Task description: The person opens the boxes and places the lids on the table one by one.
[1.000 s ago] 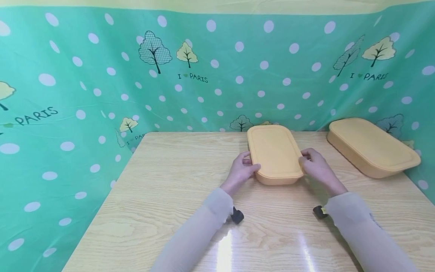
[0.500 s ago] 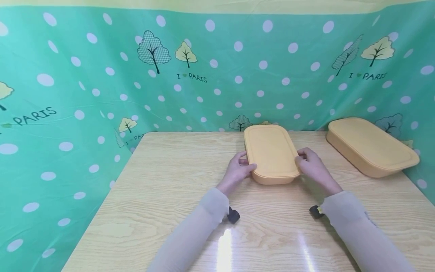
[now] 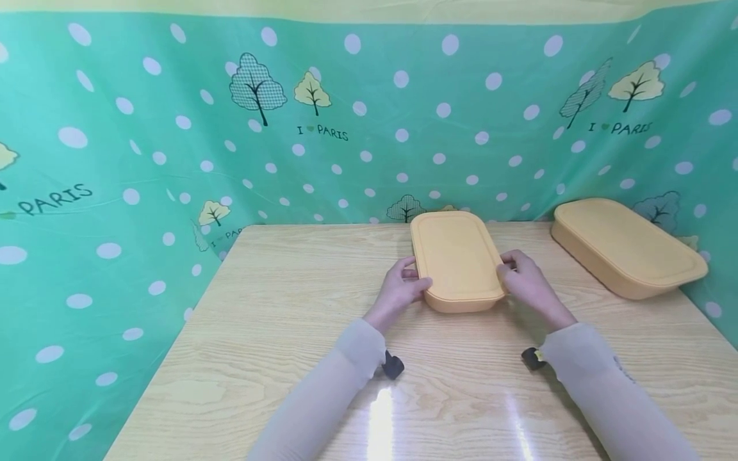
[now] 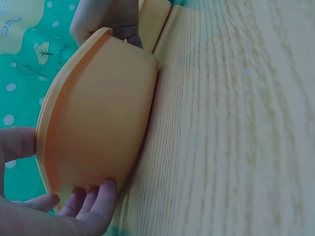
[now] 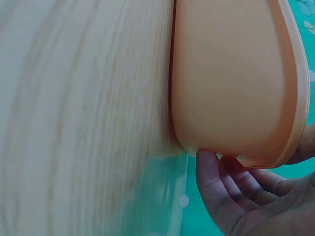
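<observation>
A pale orange lidded storage box [image 3: 458, 256] sits on the wooden table near its back edge, short side toward me. My left hand [image 3: 399, 287] holds its left side, thumb at the lid's near corner. In the left wrist view, the fingertips [image 4: 107, 189] of that hand lie against the side wall of the box [image 4: 98, 108], under the rim. My right hand [image 3: 529, 280] grips the opposite side, with the thumb at the lid edge. From the right wrist, several fingers [image 5: 211, 169] show against the wall; the thumb is mostly hidden behind the rim.
A larger box [image 3: 628, 246] of the same colour, with its lid on, stands at the right back of the table [image 3: 277, 333]. Behind and at both sides hangs a green dotted curtain [image 3: 323, 166]. Dark wrist cameras [image 3: 393, 366] project inward from the sleeves.
The smaller box has shifted slightly left along the table, both hands moving with it and keeping their hold. The larger box has stayed in place; the head view has turned a little.
</observation>
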A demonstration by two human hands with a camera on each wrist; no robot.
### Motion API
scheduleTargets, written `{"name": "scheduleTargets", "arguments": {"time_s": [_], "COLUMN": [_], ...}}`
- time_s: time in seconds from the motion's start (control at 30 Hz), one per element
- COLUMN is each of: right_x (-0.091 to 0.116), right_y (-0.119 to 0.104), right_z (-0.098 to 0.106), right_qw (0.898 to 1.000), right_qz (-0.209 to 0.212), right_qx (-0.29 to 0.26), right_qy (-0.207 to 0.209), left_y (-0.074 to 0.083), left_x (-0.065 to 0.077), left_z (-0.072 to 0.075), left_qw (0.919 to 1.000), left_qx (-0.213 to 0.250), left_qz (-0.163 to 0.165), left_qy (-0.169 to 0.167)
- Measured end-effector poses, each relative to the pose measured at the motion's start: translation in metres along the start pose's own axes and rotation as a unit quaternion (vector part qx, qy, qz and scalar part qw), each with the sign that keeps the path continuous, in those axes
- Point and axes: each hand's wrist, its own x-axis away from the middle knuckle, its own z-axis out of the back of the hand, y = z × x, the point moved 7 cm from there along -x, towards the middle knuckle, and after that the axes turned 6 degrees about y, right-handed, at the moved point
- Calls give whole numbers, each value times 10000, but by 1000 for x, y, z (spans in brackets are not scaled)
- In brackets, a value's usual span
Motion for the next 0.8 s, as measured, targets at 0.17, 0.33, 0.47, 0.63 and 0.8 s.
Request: {"name": "scheduleTargets", "arguments": {"time_s": [0.17,0.33,0.47,0.63,0.8], "right_x": [0,-1,-2,-2,-2], "right_y": [-2,-4,-6,-8,-11], "right_z": [-1,-4,-7,-10,-13], "right_qw": [10000,10000,10000,9999,9999], "right_qz": [-28,-42,-64,-60,-50], "right_qx": [-44,-71,-49,-75,-116], "right_qy": [-22,-43,-37,-67,-78], "left_y": [0,-1,-2,-2,-1], "left_x": [1,0,-1,0,1], "left_z": [2,5,9,13,18], "left_qw": [10000,10000,10000,9999,9999], "left_qx": [36,22,2,52,-13], "left_qz": [63,86,78,100,105], "left_qy": [26,39,61,86,126]}}
